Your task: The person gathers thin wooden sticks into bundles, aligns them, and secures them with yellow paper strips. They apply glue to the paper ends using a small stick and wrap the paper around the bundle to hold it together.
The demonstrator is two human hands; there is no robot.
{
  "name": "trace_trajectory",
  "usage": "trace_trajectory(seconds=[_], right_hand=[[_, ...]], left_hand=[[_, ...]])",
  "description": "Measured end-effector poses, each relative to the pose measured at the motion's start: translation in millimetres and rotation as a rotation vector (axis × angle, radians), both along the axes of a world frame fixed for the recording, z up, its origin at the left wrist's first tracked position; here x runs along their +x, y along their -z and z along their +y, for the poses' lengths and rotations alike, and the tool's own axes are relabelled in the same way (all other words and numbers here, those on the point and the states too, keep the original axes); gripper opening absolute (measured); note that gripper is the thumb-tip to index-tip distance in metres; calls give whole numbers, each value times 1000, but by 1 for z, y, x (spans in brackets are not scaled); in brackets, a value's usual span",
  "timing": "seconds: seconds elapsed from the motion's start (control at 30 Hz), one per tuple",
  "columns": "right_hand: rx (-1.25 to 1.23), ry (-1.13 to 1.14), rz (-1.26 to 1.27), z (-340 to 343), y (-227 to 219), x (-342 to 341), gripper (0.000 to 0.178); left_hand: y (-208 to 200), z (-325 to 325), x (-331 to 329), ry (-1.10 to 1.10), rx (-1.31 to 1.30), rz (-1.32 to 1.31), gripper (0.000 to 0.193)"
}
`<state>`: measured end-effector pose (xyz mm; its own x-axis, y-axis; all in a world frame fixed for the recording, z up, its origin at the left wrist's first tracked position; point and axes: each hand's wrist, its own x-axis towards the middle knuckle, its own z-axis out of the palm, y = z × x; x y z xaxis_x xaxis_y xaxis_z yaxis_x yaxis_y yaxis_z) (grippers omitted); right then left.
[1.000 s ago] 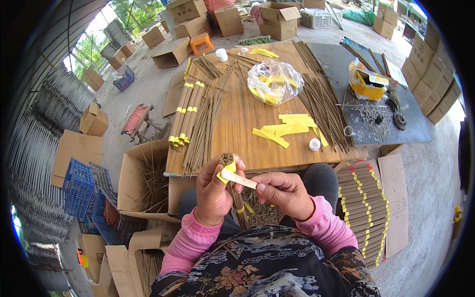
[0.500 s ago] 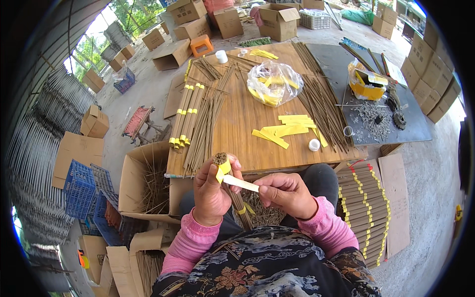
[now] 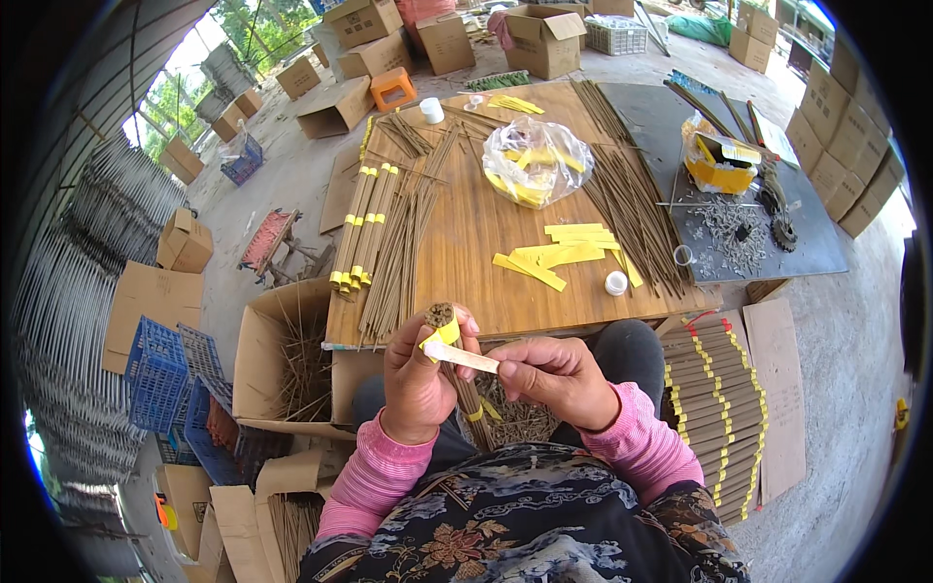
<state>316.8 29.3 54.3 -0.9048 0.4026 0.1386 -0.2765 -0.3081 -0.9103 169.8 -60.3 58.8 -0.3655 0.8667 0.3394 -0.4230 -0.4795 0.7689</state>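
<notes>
My left hand (image 3: 416,379) is closed around the upper part of a bundle of thin brown sticks (image 3: 466,394), which look like incense. Round the bundle's top goes a yellow paper strip (image 3: 445,332), and another yellow band circles it lower down. Between thumb and fingers, my right hand (image 3: 559,379) pinches a flat pale wooden stick (image 3: 471,360). The wooden stick's whitish far tip touches the yellow strip beside my left thumb. On the table ahead lie loose yellow paper strips (image 3: 559,255) and a small white-rimmed pot (image 3: 616,283).
The wooden table (image 3: 457,282) carries loose brown sticks (image 3: 403,243), yellow-banded bundles (image 3: 364,228) and a clear plastic bag (image 3: 537,163) of yellow strips. Many banded bundles (image 3: 717,408) are stacked at my right. A cardboard box (image 3: 272,360) with sticks stands at my left.
The wooden stick's tip has shifted slightly left and up across the yellow strip, my right hand moving left with it. My left hand keeps its hold on the bundle.
</notes>
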Motion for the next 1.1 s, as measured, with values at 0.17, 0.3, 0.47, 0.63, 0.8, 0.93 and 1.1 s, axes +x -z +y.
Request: trace_trajectory(seconds=[0.17,0.3,0.47,0.63,0.8,0.93,1.1], right_hand=[[-5,-24,-13,3,3,2,21],[-23,-37,-1,4,3,2,21],[-10,-43,-14,8,-2,3,22],[8,-43,-50,10,3,3,21],[6,-70,-49,12,5,5,20],[-14,-57,-16,16,6,16,20],[136,519,-79,51,23,39,19]], left_hand=[[-2,0,-2,-6,-22,-42,34],[-1,2,-2,2,-30,-10,35],[1,3,0,7,-19,23,34],[-3,4,1,6,-36,-31,33],[0,7,-3,14,-25,-19,33],[2,10,-2,-17,-49,-31,34],[-2,10,-6,-36,-68,-8,33]])
